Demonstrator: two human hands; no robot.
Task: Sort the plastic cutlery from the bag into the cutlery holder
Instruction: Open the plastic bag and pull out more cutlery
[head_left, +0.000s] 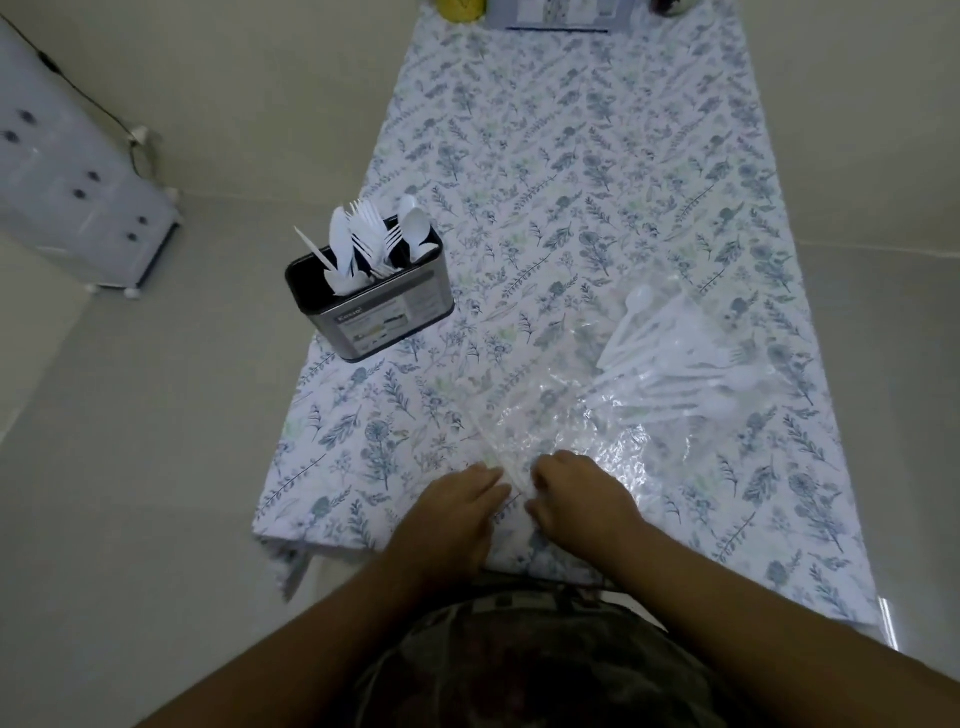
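Observation:
A clear plastic bag (597, 415) lies flat on the flower-patterned table (571, 182), right of centre. Several white plastic spoons and forks (670, 353) show through its far end. My left hand (457, 512) and my right hand (576, 499) sit side by side at the bag's near edge, both pinching the plastic there. At the table's left edge stands the metal cutlery holder (371, 301), upright, with white forks, spoons and a knife (363, 234) sticking out of its compartments.
A white drawer unit (78, 171) stands on the floor at the far left, with a cable beside it. A yellow object (460, 8), a blue-edged box (561, 15) and a dark object (670, 5) sit at the table's far end.

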